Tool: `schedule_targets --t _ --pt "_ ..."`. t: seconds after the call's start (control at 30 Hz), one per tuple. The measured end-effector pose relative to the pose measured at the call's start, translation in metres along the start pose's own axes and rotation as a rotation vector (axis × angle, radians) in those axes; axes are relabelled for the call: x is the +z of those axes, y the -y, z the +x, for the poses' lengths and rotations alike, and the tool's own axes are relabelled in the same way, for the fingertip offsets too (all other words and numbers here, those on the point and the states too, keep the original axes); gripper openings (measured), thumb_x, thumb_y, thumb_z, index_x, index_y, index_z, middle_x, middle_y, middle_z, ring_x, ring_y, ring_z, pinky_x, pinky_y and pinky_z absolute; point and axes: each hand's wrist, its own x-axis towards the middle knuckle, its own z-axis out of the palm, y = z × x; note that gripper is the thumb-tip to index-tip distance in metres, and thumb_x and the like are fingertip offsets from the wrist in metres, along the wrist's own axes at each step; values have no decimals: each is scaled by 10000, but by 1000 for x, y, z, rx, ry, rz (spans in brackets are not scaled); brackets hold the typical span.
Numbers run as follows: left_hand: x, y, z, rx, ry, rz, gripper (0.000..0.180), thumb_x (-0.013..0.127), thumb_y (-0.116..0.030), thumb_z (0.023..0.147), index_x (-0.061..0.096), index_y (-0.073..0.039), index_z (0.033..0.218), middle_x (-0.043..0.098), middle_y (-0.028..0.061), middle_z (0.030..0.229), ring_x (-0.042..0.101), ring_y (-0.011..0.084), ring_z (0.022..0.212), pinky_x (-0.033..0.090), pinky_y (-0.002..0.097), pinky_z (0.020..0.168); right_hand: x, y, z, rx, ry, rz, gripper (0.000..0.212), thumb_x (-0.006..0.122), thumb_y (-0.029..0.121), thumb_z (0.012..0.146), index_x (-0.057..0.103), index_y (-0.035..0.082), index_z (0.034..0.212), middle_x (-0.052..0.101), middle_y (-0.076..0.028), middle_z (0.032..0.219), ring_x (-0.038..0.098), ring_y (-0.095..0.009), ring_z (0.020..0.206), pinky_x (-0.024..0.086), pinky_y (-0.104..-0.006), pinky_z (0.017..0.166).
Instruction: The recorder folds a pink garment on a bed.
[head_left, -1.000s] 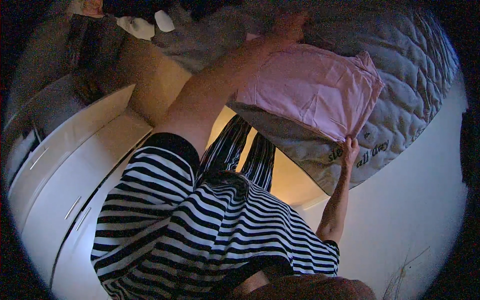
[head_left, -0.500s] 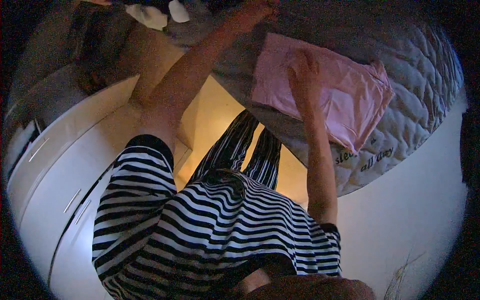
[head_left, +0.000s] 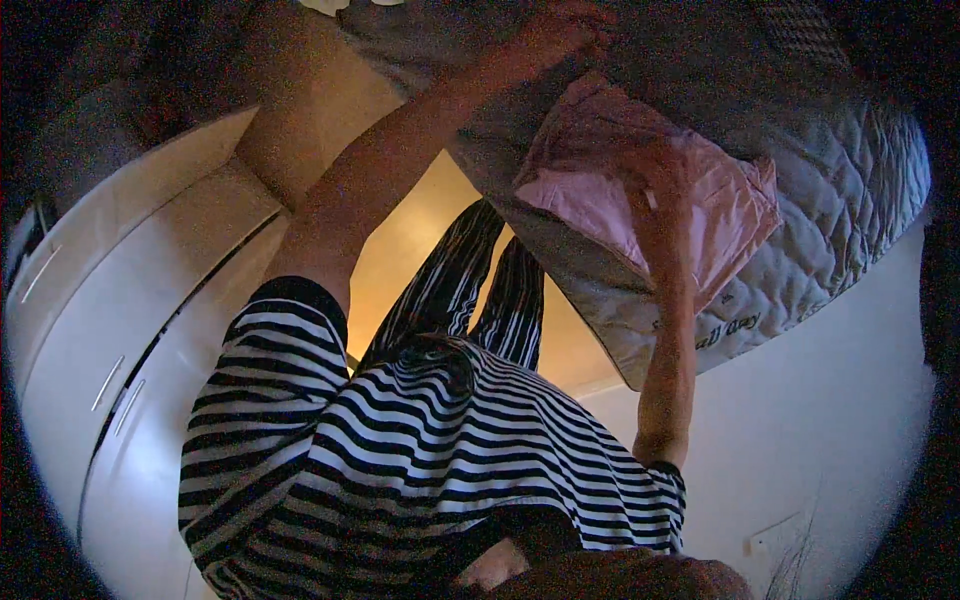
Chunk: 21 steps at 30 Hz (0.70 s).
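A pink cloth (head_left: 735,215), creased and lying in a loose folded shape, rests on the grey quilted bed cover (head_left: 830,210). My right hand (head_left: 652,168) lies over the middle of the cloth, its fingers dim and smeared. Just beyond the cloth's far left corner, my left hand (head_left: 565,32) reaches over the bed with its fingers stretched out and apart. I see nothing in it. Shadow darkens the far part of the cloth, so its folds there are hard to make out.
White cabinets with bar handles (head_left: 108,383) stand to my left. Warm light falls on the floor (head_left: 420,215) between cabinets and bed. Something white (head_left: 325,5) shows at the far edge. A pale surface (head_left: 780,420) borders the bed's right side.
My left hand has moved right, closer to the cloth's far corner. My right hand has shifted slightly right and nearer. The cloth's far left part looks narrower and more shaded.
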Motion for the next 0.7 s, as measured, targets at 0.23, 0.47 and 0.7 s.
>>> schedule_targets --t 0.23,0.47,0.7 --pt "82 -43 -62 400 188 1035 384 608 -137 786 587 -95 1167 623 152 1087 618 327 996 473 526 868 -39 -8 -56 186 -152 200 210 635 -69 779 632 -9 980 572 -121 1159 522 -260 1161 429 -324 970" --pt "58 165 -51 883 429 1452 415 570 -118 820 567 -108 1236 591 186 1154 603 342 1040 480 466 906 -51 -6 -33 107 -27 141 228 679 79 824 647 55 1048 595 -129 1181 501 -327 1197 391 -417 1017" --pt "44 101 -76 -53 123 185 417 479 -320 972 505 -68 1303 549 122 1257 492 266 1186 349 418 1061 3 -44 41 -92 -120 14 329 657 105 820 614 70 1145 576 -147 1207 517 -337 1161 409 -419 999"
